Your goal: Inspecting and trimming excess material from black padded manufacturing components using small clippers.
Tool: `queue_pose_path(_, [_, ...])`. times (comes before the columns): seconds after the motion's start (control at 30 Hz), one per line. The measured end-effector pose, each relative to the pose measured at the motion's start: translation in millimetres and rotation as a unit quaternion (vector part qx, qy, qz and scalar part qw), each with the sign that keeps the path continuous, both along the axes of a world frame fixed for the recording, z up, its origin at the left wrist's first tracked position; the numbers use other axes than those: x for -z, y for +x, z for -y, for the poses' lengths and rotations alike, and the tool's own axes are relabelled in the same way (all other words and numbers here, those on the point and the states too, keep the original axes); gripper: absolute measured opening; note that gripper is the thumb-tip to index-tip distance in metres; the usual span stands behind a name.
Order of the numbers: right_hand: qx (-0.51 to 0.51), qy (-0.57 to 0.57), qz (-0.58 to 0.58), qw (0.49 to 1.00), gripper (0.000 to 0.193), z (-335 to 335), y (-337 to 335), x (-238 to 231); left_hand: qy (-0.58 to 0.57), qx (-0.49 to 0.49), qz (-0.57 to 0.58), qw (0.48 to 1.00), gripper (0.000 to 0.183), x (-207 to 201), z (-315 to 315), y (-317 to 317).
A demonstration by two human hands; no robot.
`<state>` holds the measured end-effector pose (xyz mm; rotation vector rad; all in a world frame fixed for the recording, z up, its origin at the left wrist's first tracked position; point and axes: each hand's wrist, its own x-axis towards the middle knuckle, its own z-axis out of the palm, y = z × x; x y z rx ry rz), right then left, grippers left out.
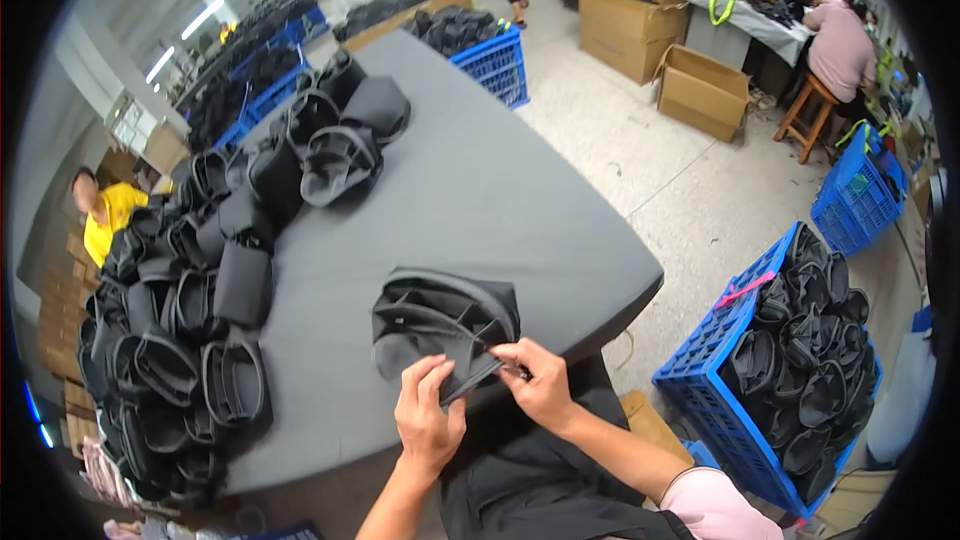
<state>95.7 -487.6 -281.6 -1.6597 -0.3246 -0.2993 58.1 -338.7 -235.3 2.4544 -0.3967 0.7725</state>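
Note:
A black fabric pouch (440,315) with dividers inside lies at the near edge of the grey table, its open side tilted toward me. My left hand (430,420) grips the pouch's near rim, thumb and fingers closed on the cloth. Just to its right, my right hand (540,380) pinches the same rim at the right corner. A small dark bit shows under the right fingers, and I cannot make out whether it belongs to the pouch.
Many similar black pouches (235,380) are heaped along the table's left side. The grey table (470,180) stretches away ahead. A blue crate (690,380) full of pouches stands at right. Cardboard boxes (705,90) sit on the floor beyond; other people are farther off.

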Motion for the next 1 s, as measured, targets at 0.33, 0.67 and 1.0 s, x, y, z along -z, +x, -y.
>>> queue_pose_path(0.33, [-0.13,-0.097,0.018,0.987,0.016,30.3,17.2,-4.6,-0.191,-0.071,-0.369,0.907,0.017,-2.2,-8.8,2.3])
queue_pose_path(0.67, [-0.026,-0.053,0.022,0.998,0.023,26.2,42.9,3.0,-0.232,0.23,-0.478,0.815,0.024,-11.1,2.8,35.1])
queue_pose_path(1.0, [0.004,-0.042,-0.038,0.998,0.034,47.1,-16.1,6.8,-0.402,0.138,-0.558,0.712,0.02,10.4,7.9,23.7])
